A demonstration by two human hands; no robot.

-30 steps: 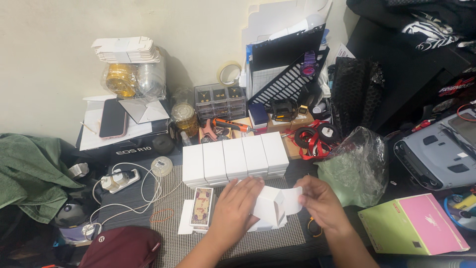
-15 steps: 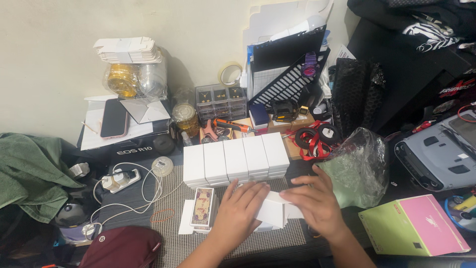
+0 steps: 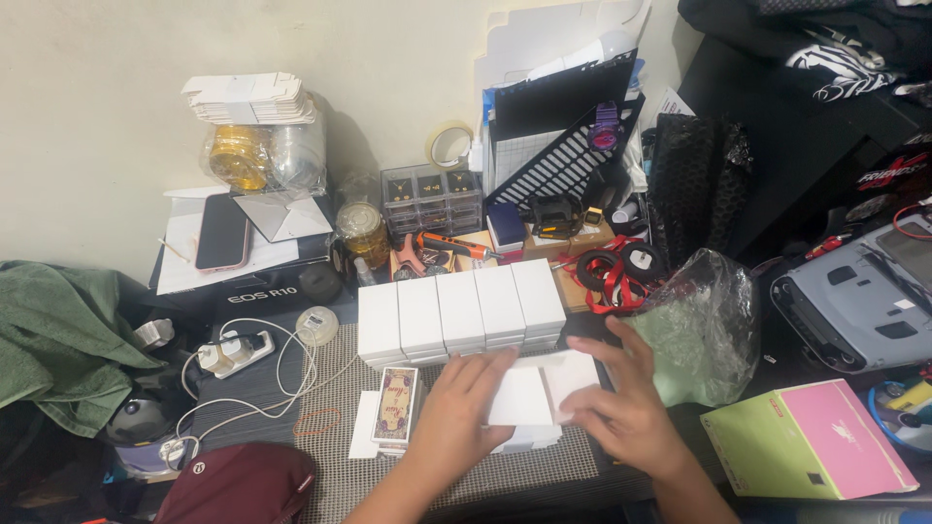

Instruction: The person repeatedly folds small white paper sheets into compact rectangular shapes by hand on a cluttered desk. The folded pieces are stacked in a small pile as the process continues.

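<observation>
My left hand (image 3: 456, 408) and my right hand (image 3: 626, 403) both press on a small white cardboard box (image 3: 529, 393) lying on a woven grey mat (image 3: 544, 471). The left fingers rest on the box's left half; the right fingers hold its open flap at the right. Under the box lies a short stack of flat white box blanks (image 3: 529, 442). A decorated card pack (image 3: 395, 406) on white blanks lies just left of my left hand. Behind the hands stands a row of several closed white boxes (image 3: 459, 311), stacked in layers.
A clear plastic bag with green filling (image 3: 699, 330) sits right of my right hand, a pink and green box (image 3: 811, 442) further right. A white power strip with cables (image 3: 233, 351), a green cloth (image 3: 58, 335), a maroon cap (image 3: 238, 480) and a black box with a phone (image 3: 221, 231) fill the left.
The box was lifted and half open a second ago; now both hands have lowered it onto the stack and pressed it flat. The right hand moved left and down onto the flap.
</observation>
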